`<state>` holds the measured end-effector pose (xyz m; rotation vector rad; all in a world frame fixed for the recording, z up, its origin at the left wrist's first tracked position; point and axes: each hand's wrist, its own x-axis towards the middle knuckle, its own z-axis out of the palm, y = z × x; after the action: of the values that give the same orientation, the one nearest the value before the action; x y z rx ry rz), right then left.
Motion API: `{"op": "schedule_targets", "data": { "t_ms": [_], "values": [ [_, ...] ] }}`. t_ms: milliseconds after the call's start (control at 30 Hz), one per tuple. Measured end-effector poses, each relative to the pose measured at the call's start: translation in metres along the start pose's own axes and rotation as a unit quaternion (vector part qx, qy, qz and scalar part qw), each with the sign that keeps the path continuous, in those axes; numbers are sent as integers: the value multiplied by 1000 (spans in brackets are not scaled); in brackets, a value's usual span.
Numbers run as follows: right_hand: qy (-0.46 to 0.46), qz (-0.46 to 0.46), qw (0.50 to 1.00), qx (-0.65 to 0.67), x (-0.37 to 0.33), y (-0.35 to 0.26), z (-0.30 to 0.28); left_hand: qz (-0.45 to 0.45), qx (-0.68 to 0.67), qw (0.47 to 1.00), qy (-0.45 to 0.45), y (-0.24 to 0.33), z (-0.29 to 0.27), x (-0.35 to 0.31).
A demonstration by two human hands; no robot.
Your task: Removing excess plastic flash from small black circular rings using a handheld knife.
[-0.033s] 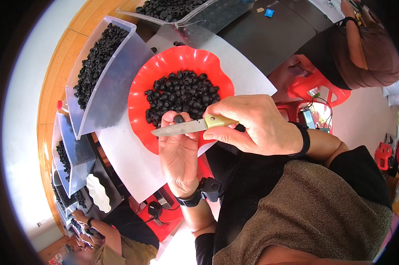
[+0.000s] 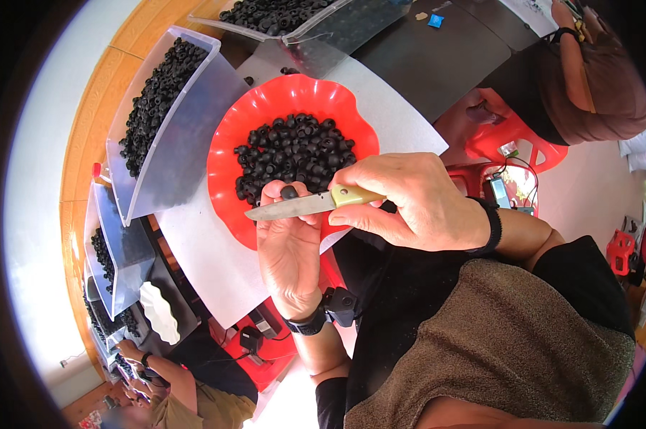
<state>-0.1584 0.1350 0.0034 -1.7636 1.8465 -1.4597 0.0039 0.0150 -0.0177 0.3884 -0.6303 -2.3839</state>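
My right hand (image 2: 416,204) is closed around the yellow-green handle of a small knife (image 2: 291,208), its blade pointing left. Behind the blade, the fingertips of my left hand (image 2: 289,261), palm up, pinch a small round black rubber-looking part (image 2: 289,192). The blade crosses in front of those fingers, just below the part; whether it touches the part I cannot tell. Both hands are over the near edge of a red scalloped bowl (image 2: 226,154), which holds a heap of similar black parts (image 2: 294,154).
The bowl stands on a white sheet (image 2: 223,286). Clear plastic bins (image 2: 173,150) of black parts line the left, and another bin (image 2: 323,32) is at the back. Co-workers sit at lower left (image 2: 173,379) and upper right (image 2: 588,86), near a red stool (image 2: 509,139).
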Motion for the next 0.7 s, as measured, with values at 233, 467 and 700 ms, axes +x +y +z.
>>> {"op": "schedule_targets", "data": {
  "t_ms": [233,467,700],
  "values": [
    [2,0,1000,-21,1,2,-1,0,-13,1000,-16,-1,-2,3],
    [28,2,998,-57,9,11,5,3,77,996,-40,0,3,2],
    [41,45,998,26,9,9,2,11,23,1000,11,1,3,5]
  ]
}}
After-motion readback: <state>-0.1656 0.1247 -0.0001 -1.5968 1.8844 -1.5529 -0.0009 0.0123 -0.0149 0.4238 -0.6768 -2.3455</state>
